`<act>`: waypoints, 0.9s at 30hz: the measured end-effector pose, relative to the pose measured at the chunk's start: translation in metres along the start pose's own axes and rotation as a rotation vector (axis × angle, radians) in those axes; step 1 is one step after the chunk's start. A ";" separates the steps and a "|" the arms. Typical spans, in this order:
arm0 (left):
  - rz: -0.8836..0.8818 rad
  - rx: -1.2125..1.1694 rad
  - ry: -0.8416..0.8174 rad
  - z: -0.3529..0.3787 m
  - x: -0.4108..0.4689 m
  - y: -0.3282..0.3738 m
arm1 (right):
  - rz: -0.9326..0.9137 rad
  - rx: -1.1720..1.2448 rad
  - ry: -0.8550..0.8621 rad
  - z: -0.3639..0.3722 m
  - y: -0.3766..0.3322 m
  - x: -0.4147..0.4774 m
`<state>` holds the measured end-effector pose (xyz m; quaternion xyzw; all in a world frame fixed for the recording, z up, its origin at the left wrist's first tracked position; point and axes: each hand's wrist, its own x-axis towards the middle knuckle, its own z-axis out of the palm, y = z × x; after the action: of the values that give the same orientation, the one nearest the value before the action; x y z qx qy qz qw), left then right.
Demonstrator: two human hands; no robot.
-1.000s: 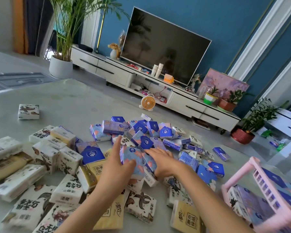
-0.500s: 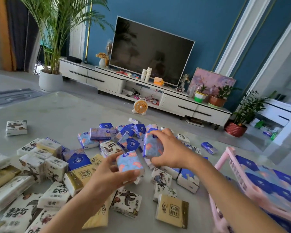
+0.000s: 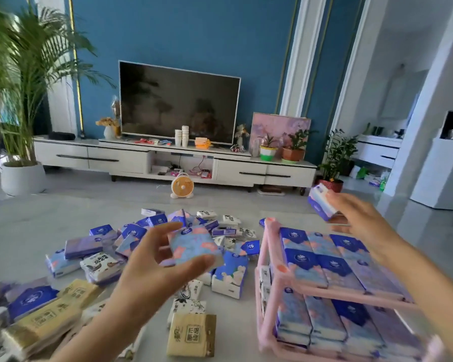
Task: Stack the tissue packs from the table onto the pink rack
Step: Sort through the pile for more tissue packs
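Head view: loose packs (image 3: pixel 191 333) at eight o'clock; left hand (image 3: pixel 152 267), now raised, pinches a blue pack (image 3: pixel 194 246) at centre; at two o'clock right hand (image 3: pixel 361 220) grips a second pack (image 3: pixel 321 205) above the pink rack (image 3: pixel 270 239), ready for placing.

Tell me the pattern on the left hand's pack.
The pack is light blue with pink shapes; head view.

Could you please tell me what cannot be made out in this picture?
Head view: pink rack, lower right corner cut off by the frame edge.
Head view: blue pack in the right hand, partly hidden by it, print blurred.
Head view: tissue packs at lower left, blurred, cut off by the edge.
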<state>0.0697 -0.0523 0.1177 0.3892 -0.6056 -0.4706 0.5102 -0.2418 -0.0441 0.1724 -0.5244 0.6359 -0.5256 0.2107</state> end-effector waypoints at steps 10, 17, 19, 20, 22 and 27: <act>0.068 0.371 -0.410 0.161 0.108 0.010 | -0.052 -0.329 -0.277 -0.034 0.054 0.031; 0.058 0.871 -0.694 0.172 0.115 0.008 | -0.118 -0.469 -0.431 -0.038 0.064 0.035; 0.066 0.922 -0.719 0.170 0.114 0.012 | -0.116 -0.482 -0.438 -0.041 0.065 0.033; 0.068 0.932 -0.720 0.170 0.113 0.012 | -0.118 -0.486 -0.444 -0.042 0.065 0.032; 0.085 0.952 -0.718 0.171 0.113 0.013 | -0.119 -0.489 -0.466 -0.044 0.062 0.031; 0.108 1.048 -0.725 0.170 0.120 0.000 | -0.122 -0.496 -0.481 -0.043 0.057 0.032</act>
<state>-0.1191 -0.1369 0.1420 0.3721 -0.9083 -0.1874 0.0376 -0.3134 -0.0590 0.1461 -0.7053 0.6440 -0.2282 0.1890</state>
